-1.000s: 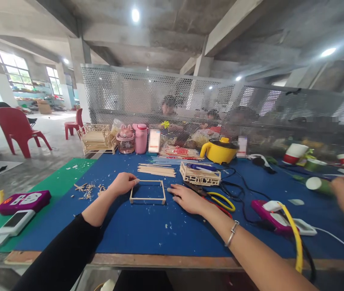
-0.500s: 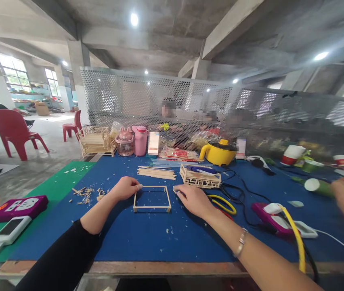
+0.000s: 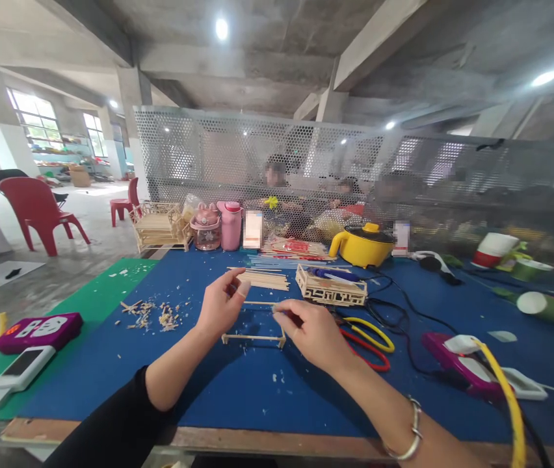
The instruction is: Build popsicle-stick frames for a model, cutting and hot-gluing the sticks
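A rectangular frame of thin wooden sticks (image 3: 253, 337) with short corner posts lies on the blue mat in front of me. My left hand (image 3: 222, 302) is over its back left corner, thumb and forefinger bent towards each other; whether anything is between them is too small to tell. At the back right corner, my right hand (image 3: 309, 328) has its thumb and forefinger pinched together, and what they hold, if anything, is hidden. Behind the hands lies a row of loose wooden sticks (image 3: 270, 279). A small wooden lattice box (image 3: 335, 292) bears a blue pen-like tool (image 3: 333, 274).
Scissors with red and yellow handles (image 3: 372, 335) lie right of my right hand, near black cables. A yellow pot (image 3: 363, 246), pink bottles (image 3: 231, 226) and a purple power strip (image 3: 462, 364) stand around. Wood scraps (image 3: 147, 314) lie left. Another person's hand shows at the right edge.
My left hand has lifted off the frame's left corner and turned, its fingers higher. My right hand has moved in to the frame's back right corner. The view has shifted slightly left.
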Demonstrator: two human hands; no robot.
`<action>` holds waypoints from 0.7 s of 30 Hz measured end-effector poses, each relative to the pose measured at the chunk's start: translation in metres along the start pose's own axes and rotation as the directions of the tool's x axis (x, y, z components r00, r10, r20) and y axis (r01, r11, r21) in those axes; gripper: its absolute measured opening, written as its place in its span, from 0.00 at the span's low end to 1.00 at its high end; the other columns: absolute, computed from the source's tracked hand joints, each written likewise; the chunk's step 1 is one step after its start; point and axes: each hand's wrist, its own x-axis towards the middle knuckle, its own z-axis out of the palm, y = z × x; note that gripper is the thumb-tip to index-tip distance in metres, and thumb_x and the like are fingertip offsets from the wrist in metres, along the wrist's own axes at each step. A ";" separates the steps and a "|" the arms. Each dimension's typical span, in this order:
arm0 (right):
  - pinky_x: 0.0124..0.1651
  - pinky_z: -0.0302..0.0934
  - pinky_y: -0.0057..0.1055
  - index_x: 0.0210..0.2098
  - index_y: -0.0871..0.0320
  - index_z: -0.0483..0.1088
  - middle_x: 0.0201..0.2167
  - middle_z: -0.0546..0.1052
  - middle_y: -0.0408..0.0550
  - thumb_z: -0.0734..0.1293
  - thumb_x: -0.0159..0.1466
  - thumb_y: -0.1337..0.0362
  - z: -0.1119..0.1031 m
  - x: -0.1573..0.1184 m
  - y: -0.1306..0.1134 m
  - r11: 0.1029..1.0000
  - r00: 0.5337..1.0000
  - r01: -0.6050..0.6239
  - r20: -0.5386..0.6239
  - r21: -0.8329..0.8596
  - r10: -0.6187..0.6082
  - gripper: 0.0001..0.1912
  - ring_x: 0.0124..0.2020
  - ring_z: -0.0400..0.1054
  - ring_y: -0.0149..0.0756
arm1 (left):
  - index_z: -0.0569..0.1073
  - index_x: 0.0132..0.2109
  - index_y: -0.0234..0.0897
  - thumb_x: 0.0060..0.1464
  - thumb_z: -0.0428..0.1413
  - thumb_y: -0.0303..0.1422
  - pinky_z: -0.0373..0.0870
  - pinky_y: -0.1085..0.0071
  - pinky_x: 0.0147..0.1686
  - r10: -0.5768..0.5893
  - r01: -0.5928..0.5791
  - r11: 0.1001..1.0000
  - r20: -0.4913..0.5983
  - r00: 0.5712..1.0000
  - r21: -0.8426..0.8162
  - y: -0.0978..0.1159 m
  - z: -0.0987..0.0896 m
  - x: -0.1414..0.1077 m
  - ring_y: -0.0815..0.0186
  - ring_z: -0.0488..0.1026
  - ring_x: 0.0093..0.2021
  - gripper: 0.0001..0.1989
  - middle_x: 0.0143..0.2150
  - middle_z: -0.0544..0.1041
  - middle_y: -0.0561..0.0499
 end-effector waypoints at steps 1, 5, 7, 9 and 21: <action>0.38 0.63 0.28 0.36 0.53 0.73 0.32 0.79 0.43 0.63 0.62 0.63 0.007 0.004 -0.006 0.999 0.999 0.033 -0.028 0.029 -0.032 0.06 0.33 0.72 0.33 | 0.69 0.53 0.34 0.57 0.48 0.41 0.66 0.76 0.28 0.015 -0.016 0.994 -0.015 1.000 -0.107 0.005 0.003 -0.004 0.71 0.67 0.27 0.21 0.32 0.72 0.51; 0.36 0.61 0.30 0.32 0.54 0.72 0.27 0.78 0.44 0.64 0.62 0.66 0.023 0.012 -0.021 0.981 0.965 0.193 -0.182 0.002 -0.189 0.05 0.30 0.71 0.34 | 0.69 0.51 0.36 0.56 0.51 0.36 0.66 0.78 0.24 0.030 -0.034 0.953 -0.018 0.999 -0.301 0.017 0.010 -0.017 0.72 0.67 0.27 0.17 0.35 0.72 0.50; 0.36 0.60 0.31 0.31 0.55 0.72 0.24 0.77 0.44 0.65 0.61 0.67 0.027 0.012 -0.024 0.968 0.935 0.247 -0.251 -0.047 -0.251 0.04 0.28 0.70 0.34 | 0.69 0.51 0.37 0.56 0.51 0.34 0.66 0.78 0.24 0.043 -0.048 0.948 -0.023 0.999 -0.316 0.018 0.011 -0.020 0.72 0.67 0.27 0.16 0.36 0.72 0.50; 0.36 0.60 0.32 0.30 0.55 0.71 0.24 0.77 0.44 0.65 0.61 0.68 0.028 0.011 -0.024 0.958 0.910 0.279 -0.302 -0.061 -0.284 0.04 0.28 0.69 0.34 | 0.68 0.52 0.38 0.55 0.52 0.33 0.65 0.78 0.23 0.058 -0.067 0.948 -0.036 0.998 -0.312 0.017 0.011 -0.021 0.73 0.67 0.27 0.16 0.36 0.72 0.50; 0.42 0.60 0.35 0.34 0.56 0.71 0.30 0.81 0.44 0.66 0.59 0.72 0.030 0.006 -0.022 0.935 0.865 0.350 -0.365 -0.051 -0.344 0.05 0.30 0.73 0.32 | 0.57 0.58 0.44 0.51 0.53 0.25 0.67 0.77 0.28 0.147 -0.176 0.967 -0.160 0.976 -0.184 0.012 0.017 -0.027 0.74 0.65 0.27 0.28 0.36 0.69 0.53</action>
